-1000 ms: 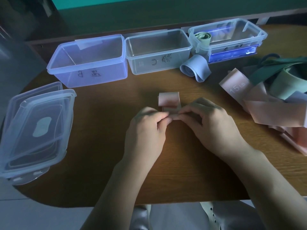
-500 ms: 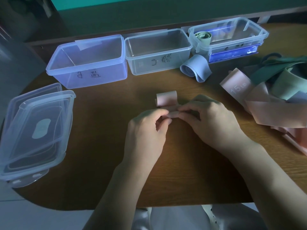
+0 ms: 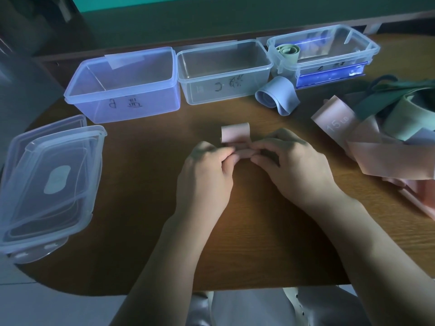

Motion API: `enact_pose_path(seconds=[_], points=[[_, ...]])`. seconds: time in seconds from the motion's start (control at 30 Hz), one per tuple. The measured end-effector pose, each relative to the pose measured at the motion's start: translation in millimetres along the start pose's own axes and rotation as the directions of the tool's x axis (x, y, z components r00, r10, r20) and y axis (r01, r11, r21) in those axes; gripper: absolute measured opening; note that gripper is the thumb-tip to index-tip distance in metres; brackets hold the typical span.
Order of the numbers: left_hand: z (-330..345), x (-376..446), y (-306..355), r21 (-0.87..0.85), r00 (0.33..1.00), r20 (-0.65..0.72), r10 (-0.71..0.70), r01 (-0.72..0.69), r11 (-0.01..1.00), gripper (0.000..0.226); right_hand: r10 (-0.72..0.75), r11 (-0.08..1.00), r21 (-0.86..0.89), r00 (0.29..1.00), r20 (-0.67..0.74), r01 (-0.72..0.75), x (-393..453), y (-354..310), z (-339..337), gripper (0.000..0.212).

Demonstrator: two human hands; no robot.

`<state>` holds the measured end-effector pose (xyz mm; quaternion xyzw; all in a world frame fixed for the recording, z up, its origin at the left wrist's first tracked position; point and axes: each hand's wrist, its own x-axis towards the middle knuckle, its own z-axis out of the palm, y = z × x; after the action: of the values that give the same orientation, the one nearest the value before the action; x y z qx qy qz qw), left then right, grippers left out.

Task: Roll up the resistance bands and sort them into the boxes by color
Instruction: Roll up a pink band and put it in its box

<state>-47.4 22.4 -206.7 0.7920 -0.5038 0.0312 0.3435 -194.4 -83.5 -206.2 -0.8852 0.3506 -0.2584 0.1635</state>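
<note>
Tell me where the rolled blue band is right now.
In the head view the rolled blue band lies on the table, right of centre at the back, just in front of the gap between the middle box and the right box.

Your left hand (image 3: 207,175) and right hand (image 3: 292,165) meet fingertip to fingertip at mid-table, fingers curled, each pinching one end of the pink band roll (image 3: 235,140); forearms converge from the near edge.
</note>
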Motion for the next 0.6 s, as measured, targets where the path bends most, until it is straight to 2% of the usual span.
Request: enact_pose_path(seconds=[0.17,0.37,0.47,0.6], points=[[-0.1,0.3,1.2,-0.044,0.999,-0.034,0.006,-0.007,0.999,0.026,-0.001,1.000,-0.017,0.999,-0.034,0.000,5.7,-1.5,3.8,0.020],[0.0,5.6,1.7,-0.047,0.999,0.023,-0.023,0.025,0.999,0.028,-0.041,0.997,-0.063,0.996,-0.083,0.036,7.0,-2.2,8.2,0.022],[0.0,11.0,0.4,-0.065,0.999,0.026,-0.040,0.042,0.997,0.027,-0.029,0.999,-0.023,0.990,-0.141,0.026,7.8,-1.5,10.8,0.017],[2.0,16.2,-1.4,-0.091,0.998,0.019,-0.058,0.059,0.994,0.021,-0.003,1.000,0.004,0.993,-0.118,0.004,9.5,-0.2,8.1,0.019]])
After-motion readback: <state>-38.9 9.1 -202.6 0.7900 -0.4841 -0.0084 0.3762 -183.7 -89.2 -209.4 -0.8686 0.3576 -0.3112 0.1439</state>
